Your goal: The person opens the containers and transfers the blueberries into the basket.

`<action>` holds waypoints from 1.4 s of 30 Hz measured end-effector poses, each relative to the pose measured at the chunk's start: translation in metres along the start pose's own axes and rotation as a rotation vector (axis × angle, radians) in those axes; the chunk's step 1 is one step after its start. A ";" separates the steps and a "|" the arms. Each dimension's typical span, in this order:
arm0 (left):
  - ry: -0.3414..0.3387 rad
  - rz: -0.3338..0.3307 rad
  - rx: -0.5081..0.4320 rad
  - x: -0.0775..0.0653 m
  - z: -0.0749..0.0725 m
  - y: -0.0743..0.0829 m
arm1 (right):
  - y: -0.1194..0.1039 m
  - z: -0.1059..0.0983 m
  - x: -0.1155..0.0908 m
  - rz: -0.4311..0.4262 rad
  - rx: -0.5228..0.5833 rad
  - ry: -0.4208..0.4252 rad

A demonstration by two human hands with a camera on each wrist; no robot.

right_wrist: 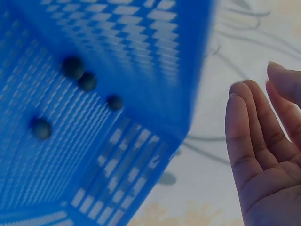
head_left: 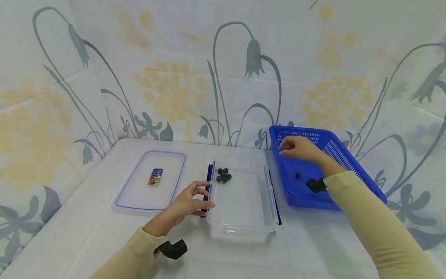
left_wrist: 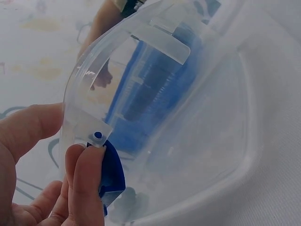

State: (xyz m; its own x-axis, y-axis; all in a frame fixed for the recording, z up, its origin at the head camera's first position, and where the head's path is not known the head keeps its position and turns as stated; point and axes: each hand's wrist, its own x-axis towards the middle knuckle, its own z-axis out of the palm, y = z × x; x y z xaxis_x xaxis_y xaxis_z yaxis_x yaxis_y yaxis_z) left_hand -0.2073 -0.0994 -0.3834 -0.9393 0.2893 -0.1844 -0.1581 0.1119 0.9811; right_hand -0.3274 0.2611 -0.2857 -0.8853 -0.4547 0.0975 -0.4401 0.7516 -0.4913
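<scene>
**Dark round berries (head_left: 223, 174) sit in both the clear container (head_left: 242, 201) and the blue basket (head_left: 308, 201)**

We see a white-covered worktop (head_left: 209, 265) with the clear container in the middle, the blue basket to its right and a clear lid (head_left: 139, 195) to its left. Six berries lie clustered at the far left of the container's floor. In the basket, the right wrist view lets us count four more: one apart from the others, two side by side and one near that pair.

The person's left grip (head_left: 182, 208) pinches the container's left side between thumb and fingers, close by a dark blue latch (head_left: 210, 172) that hangs there. We find a matching right latch (head_left: 277, 213) along the opposite side.

The right grip (head_left: 302, 149) hovers over the far left part of the basket. Its fingers bend a little, and we see the thumb standing apart from them, so we read it as spread.

The lid lies flat, its edge traced in blue, and bears a colourful label (head_left: 155, 176). Pale sleeves (head_left: 376, 221) cover both forearms. Behind everything, we see a floral backdrop (head_left: 195, 38) in grey and yellow.
</scene>
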 end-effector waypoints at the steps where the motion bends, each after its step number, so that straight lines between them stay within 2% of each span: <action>1: -0.001 0.001 0.002 0.000 0.000 0.000 | -0.003 0.001 0.002 -0.011 0.000 0.004; 10: 0.003 -0.003 -0.002 0.003 0.002 -0.001 | -0.030 0.016 0.016 -0.055 0.038 0.006; 16: 0.008 -0.010 -0.007 0.003 0.003 -0.001 | -0.046 0.031 0.024 -0.083 0.085 -0.036; 26: 0.003 0.002 -0.002 0.003 0.001 0.000 | -0.072 0.054 0.043 -0.114 0.104 -0.086; 34: 0.011 -0.011 0.000 0.003 0.000 0.002 | -0.087 0.080 0.060 -0.086 0.107 -0.135; 42: 0.006 -0.018 0.002 0.002 -0.001 0.002 | -0.087 0.110 0.077 -0.044 0.171 -0.169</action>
State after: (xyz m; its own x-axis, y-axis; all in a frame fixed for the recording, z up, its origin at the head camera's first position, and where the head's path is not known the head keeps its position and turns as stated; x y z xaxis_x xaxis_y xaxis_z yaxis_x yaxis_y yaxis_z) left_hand -0.2091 -0.0993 -0.3818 -0.9383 0.2811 -0.2013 -0.1742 0.1185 0.9775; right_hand -0.3401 0.1079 -0.3306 -0.8217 -0.5696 -0.0175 -0.4329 0.6440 -0.6308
